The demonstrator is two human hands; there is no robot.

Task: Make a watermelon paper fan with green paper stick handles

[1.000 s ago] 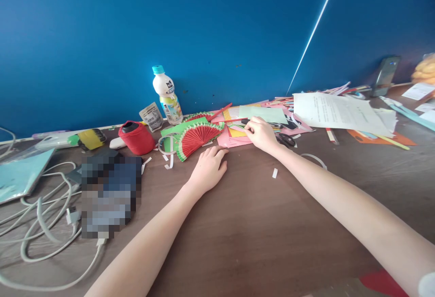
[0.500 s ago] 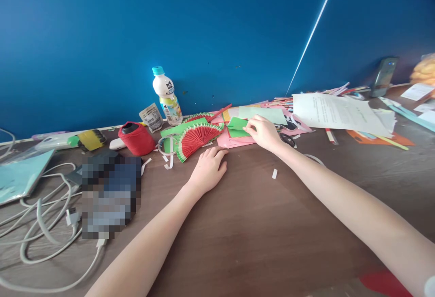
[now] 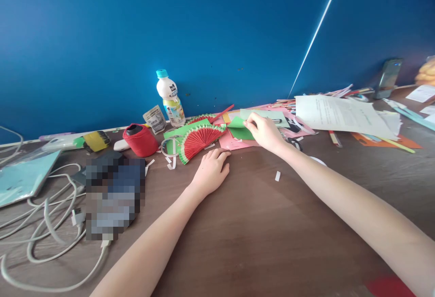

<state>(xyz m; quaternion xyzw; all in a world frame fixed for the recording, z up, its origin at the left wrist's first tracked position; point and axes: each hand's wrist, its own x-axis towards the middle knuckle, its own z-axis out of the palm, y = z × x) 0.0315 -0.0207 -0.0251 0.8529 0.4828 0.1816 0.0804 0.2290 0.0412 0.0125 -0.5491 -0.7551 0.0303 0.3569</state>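
Observation:
My right hand (image 3: 264,133) pinches the edge of a green sheet of paper (image 3: 239,127), lifting its corner above the pink paper (image 3: 234,142). My left hand (image 3: 213,170) lies flat on the brown table (image 3: 238,224), fingers stretched out, holding nothing. Just beyond it is a pleated red paper fan (image 3: 201,140) with a green and white rim, like a watermelon slice. A second such fan lies partly hidden behind it. Black scissor handles (image 3: 294,143) show beside my right wrist.
A bottle (image 3: 171,99) with a teal cap and a red roll (image 3: 140,140) stand along the blue wall. White cables (image 3: 47,215) and a pixelated object (image 3: 117,199) lie at left. At right are a printed sheet (image 3: 340,114), paper strips and a phone (image 3: 389,78).
My right hand has raised the edge of the green paper slightly. My left hand stays on the table; the whole view has shifted a little.

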